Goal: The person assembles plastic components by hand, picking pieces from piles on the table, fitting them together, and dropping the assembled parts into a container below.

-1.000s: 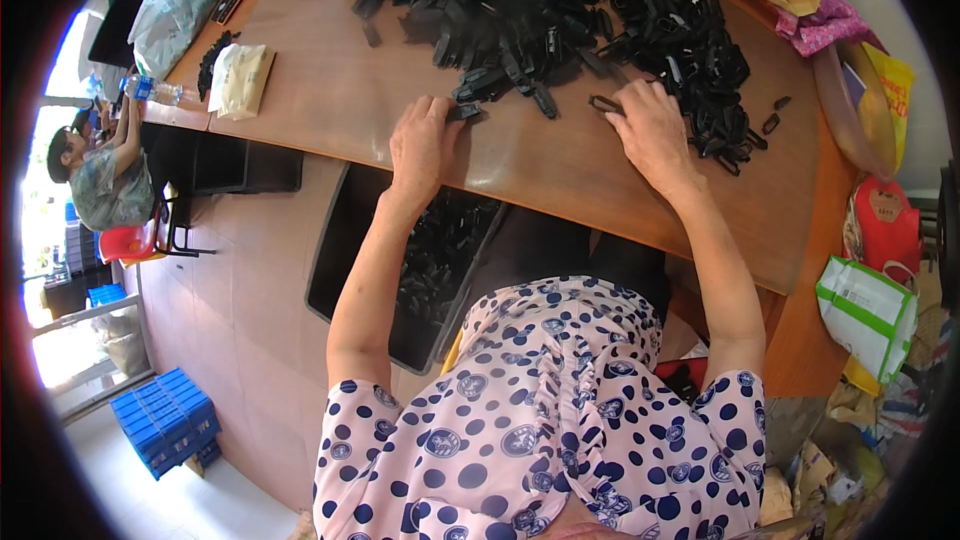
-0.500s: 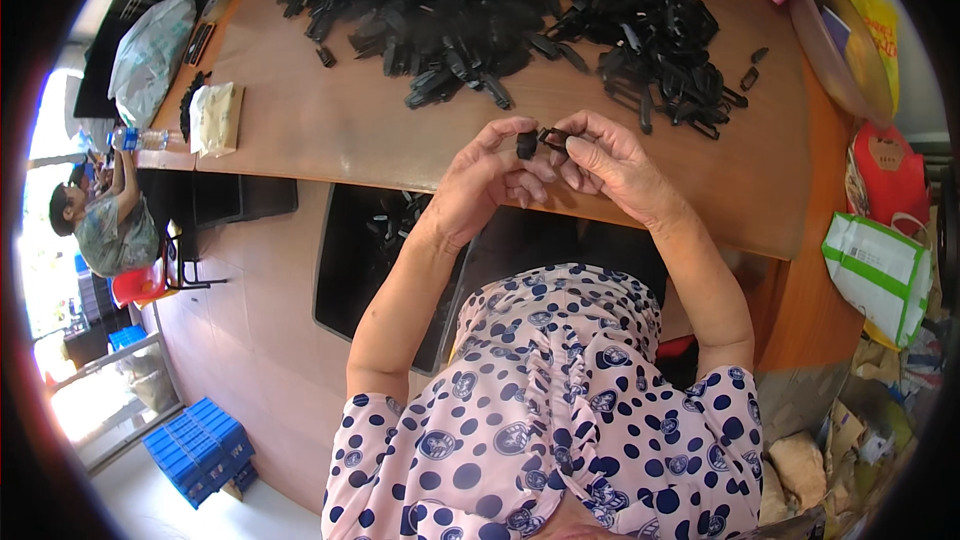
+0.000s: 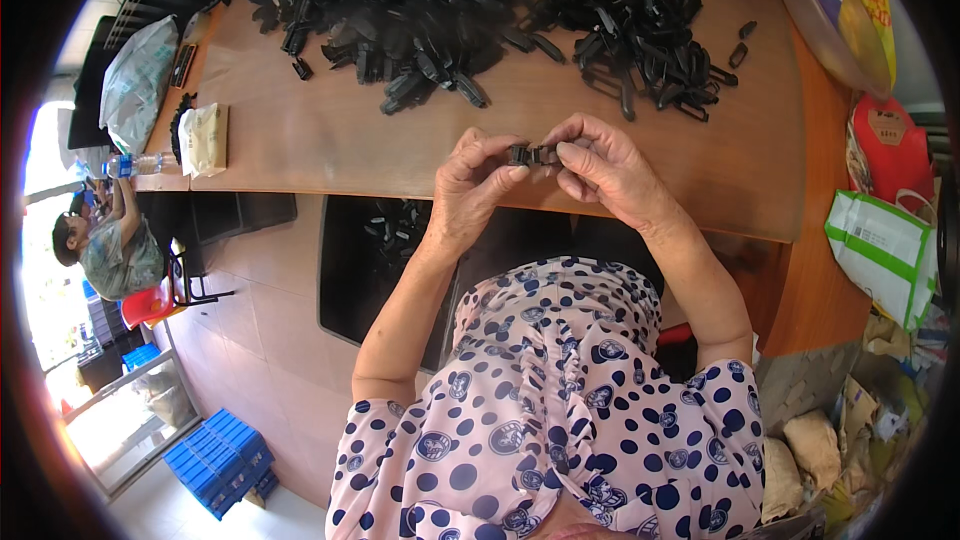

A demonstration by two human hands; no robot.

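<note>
Above the table's near edge, my left hand [image 3: 474,172] pinches a small black plastic part [image 3: 520,155] between thumb and fingers. My right hand [image 3: 598,162] pinches a second black plastic piece [image 3: 541,154] just to its right. The two pieces meet end to end between my fingertips; whether they are joined I cannot tell. Beyond my hands lies a large heap of black plastic parts [image 3: 400,20] on the brown table [image 3: 330,130]. A second heap of slim, frame-like black pieces [image 3: 640,30] lies to its right.
Below the table edge at left is a black bin [image 3: 370,280] with black parts in it. A tissue pack [image 3: 205,140] and a clear bottle [image 3: 150,164] are at the table's left. A plastic basin [image 3: 830,20] stands far right. Another person [image 3: 120,250] sits at far left.
The two black pieces, apart and tilted before, are now lined up and touching. My left fingers have closed in around the left piece. The view has shifted slightly.
</note>
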